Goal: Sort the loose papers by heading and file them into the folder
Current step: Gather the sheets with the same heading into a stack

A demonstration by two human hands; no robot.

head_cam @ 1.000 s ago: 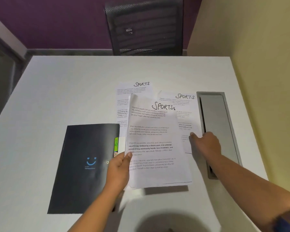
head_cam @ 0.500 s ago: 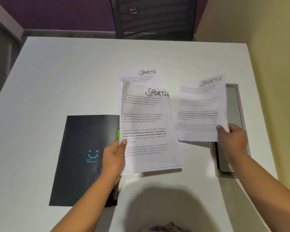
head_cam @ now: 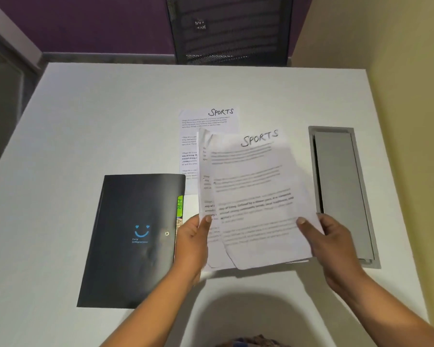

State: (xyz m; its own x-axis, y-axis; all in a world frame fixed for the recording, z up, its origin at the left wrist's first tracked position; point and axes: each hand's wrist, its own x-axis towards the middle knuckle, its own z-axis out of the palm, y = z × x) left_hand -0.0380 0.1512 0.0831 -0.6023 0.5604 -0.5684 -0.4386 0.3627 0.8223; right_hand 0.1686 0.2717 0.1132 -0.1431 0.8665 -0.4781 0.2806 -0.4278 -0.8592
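White table (head_cam: 110, 126); person seated at near edge, both forearms reaching in. Left hand (head_cam: 193, 239) pinches the left edge of a sheet (head_cam: 204, 171), thumb on top near its lower left, fingers underneath out of sight. Right hand (head_cam: 328, 236) grips the right edge of a top sheet (head_cam: 256, 196), thumb pressed on the printed face, fingers hidden behind. Top sheet lies over the left-hand sheet, overlapping most of it and skewed slightly clockwise; only a narrow strip of the lower sheet shows along the left. Both are lifted off the table, casting a shadow below their lower edges. Top sheet headed "SPORTS" in handwriting; body text blurred. A third sheet (head_cam: 206, 123), also headed "SPORTS", lies flat on the table behind the held pair, its lower right part covered by them. Black folder (head_cam: 135, 241) lies closed, flat, left of the hands, blue smile mark on cover, green tab (head_cam: 180, 206) poking out at its right edge. Grey cable hatch (head_cam: 341, 191) set into the table to the right. Chair (head_cam: 231, 28) beyond the far edge.
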